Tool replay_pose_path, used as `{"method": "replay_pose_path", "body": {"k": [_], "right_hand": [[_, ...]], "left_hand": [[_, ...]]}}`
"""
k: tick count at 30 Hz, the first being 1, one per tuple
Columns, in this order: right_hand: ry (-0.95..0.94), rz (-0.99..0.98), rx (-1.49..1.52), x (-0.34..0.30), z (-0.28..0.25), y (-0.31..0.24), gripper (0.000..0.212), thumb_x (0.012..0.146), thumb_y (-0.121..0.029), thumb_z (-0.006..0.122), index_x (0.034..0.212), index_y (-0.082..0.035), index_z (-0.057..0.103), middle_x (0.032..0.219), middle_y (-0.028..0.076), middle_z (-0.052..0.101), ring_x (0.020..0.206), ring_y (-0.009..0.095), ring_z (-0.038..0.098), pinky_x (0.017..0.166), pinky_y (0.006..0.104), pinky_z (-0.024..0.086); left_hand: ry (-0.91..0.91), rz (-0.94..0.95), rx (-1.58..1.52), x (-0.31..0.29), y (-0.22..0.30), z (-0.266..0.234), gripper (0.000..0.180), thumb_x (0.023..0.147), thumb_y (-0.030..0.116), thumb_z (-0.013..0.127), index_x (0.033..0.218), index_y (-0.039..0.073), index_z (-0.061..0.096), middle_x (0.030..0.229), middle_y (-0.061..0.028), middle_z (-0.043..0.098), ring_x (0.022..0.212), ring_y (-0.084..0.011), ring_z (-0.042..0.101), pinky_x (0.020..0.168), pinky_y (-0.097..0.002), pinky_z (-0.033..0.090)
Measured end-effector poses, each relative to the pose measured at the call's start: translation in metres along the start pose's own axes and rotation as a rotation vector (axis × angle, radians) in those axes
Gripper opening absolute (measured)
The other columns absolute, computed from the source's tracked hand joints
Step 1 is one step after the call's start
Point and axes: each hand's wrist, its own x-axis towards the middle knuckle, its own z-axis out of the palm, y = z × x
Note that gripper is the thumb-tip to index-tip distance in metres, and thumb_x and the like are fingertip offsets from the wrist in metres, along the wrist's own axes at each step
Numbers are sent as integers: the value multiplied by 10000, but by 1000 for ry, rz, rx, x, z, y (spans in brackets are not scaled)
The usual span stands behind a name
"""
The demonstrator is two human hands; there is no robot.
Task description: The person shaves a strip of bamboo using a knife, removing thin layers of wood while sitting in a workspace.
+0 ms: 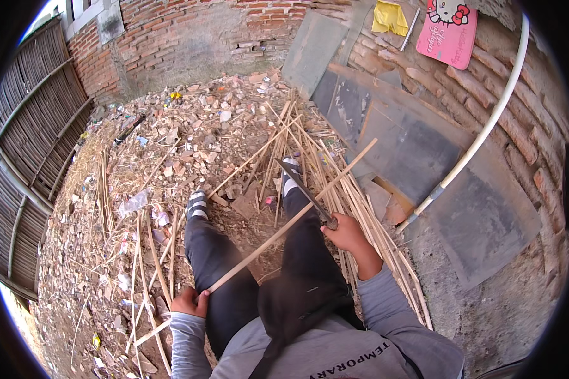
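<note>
Bamboo strips [367, 221] piled beside right hand [346, 234] gripping knife [306, 192]

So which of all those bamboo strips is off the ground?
The long strip gripped by the left hand, crossing both legs under the knife in the right hand; the others lie loose.

I'm looking across rubble-strewn ground [189, 132], broken brick and scraps filling the middle of the frame. A heap of split bamboo strips [360, 208] lies right of centre, fanning up toward the wall. More loose strips [145, 265] are scattered at lower left. Along the left edge I see a woven bamboo fence [25, 139]. A red brick wall [189, 31] runs across the top and bends down the right side. Grey flat sheets [411, 151] lean against it, a white pipe [487, 126] curves over them, and at upper right hang a pink sign [449, 31] and a yellow cloth [389, 18].
</note>
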Motion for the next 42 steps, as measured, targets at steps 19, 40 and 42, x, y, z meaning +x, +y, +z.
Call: {"method": "replay_pose_path", "body": {"k": [19, 40, 42], "right_hand": [[13, 7, 11, 1, 2, 0, 463, 795, -357, 726, 1134, -52, 648, 948, 210, 686, 929, 389, 656, 794, 451, 521], [143, -42, 102, 0, 7, 8, 445, 804, -321, 732, 1094, 5, 644, 789, 217, 666, 812, 351, 673, 716, 417, 513], [46, 21, 170, -3, 9, 5, 440, 807, -323, 727, 1088, 6, 645, 801, 226, 664, 822, 358, 672, 721, 419, 513]], "left_hand": [[-19, -40, -3, 0, -3, 2, 423, 810, 438, 717, 710, 49, 584, 616, -164, 604, 590, -391, 611, 566, -465, 473], [20, -2, -43, 0, -3, 3, 399, 798, 414, 740, 719, 55, 584, 596, -153, 591, 562, -376, 601, 544, -456, 464], [23, 0, -36, -1, -5, 4, 401, 797, 413, 741, 716, 54, 581, 592, -154, 590, 559, -377, 599, 543, -460, 461]]}}
